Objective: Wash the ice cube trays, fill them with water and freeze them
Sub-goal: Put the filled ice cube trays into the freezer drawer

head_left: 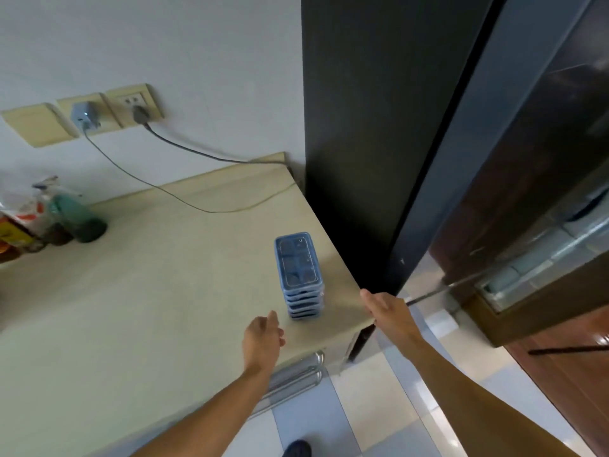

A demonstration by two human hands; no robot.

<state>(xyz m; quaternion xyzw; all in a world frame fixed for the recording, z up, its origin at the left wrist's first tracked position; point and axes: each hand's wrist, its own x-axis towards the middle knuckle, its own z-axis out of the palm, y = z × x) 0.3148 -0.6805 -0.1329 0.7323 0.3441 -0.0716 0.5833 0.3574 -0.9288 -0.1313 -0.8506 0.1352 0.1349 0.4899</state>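
Fingers point(370, 297) of the right hand point(387, 310) reach nearly straight over the right edge of the surface point(131, 291) and hold nothing; whether they touch it I cannot tell. The left hand point(263, 334) is loosely bent and also empty, just short of the trays.

A tall dark fridge point(362, 127) stands against the surface's right edge. Near that edge, toward the front right corner, a stack of ice cube trays point(300, 272), blue with clear lids, stands upright. Some bottles point(79, 216) sit at the far left edge, well apart. A cable point(184, 146) runs along the back from the wall sockets.

With both hands closing on the stack, the step in hand looks like lifting it. Whether the cells hold water is too dim to tell, so this could be fetching for the wash or carrying to the freezer. The next move calls for a grip on both sides, low down, with the tall narrow pile kept level.
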